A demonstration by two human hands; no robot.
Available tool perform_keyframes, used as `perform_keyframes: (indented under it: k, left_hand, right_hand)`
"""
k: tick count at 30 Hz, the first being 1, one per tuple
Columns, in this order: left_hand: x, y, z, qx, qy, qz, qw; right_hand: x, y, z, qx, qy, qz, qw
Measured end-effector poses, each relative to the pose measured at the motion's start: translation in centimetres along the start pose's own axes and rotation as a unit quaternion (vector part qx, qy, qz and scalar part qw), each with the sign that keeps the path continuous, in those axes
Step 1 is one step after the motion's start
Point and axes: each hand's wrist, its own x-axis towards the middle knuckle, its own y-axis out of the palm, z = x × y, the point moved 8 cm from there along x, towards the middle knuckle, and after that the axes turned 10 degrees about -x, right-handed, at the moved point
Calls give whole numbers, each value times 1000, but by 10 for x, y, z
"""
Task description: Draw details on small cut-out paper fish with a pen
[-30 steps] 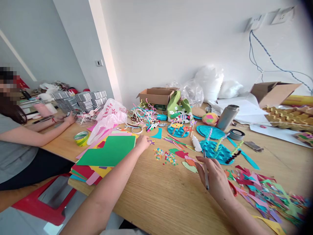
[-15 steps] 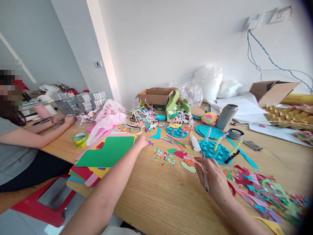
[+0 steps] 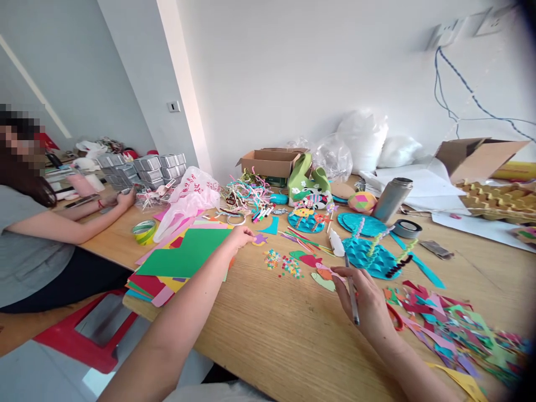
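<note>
My left hand (image 3: 241, 238) reaches past the green paper sheet (image 3: 195, 248), its fingertips pinched on the edge of a small purple paper fish (image 3: 260, 239). A pen (image 3: 354, 304) is gripped between the fingers of my right hand (image 3: 366, 298), pointing away from me. The fingertips of that hand are at a pink paper fish (image 3: 324, 268); whether they grip it I cannot tell. Beside it lie a red paper fish (image 3: 310, 260) and a pale green paper fish (image 3: 323, 282). Small round confetti (image 3: 292, 267) sits in two piles between my hands.
Coloured paper scraps (image 3: 456, 324) and red-handled scissors (image 3: 395, 317) lie at the right. Behind are blue decorated discs (image 3: 368, 259), a white glue bottle (image 3: 335, 243), a metal flask (image 3: 392, 199) and pipe cleaners (image 3: 247, 192). A co-worker (image 3: 25, 240) sits at the left.
My left hand has lifted slightly, and more of the purple fish shows at its fingertips. The view has turned a little left. My right hand stays by the pink fish with the pen.
</note>
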Motion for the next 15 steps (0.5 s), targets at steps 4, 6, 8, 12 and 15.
perform_keyframes:
  k: [4, 6, 8, 12, 15]
  left_hand:
    - [-32, 26, -4, -56, 22, 60, 996]
    - [-50, 49, -4, -86, 37, 92, 991]
    - [-66, 71, -5, -120, 55, 115, 985]
    - [-84, 103, -13, -178, 86, 132, 971]
    - [-89, 113, -20, -210, 102, 136, 963]
  right_hand:
    - [-3, 5, 0, 57, 53, 27, 997]
    - [-5, 11, 2, 100, 84, 61, 990]
    - [-6, 16, 7, 131, 104, 91, 982]
    - [-6, 21, 18, 196, 111, 122, 967]
    - [-6, 23, 17, 242, 133, 114, 954]
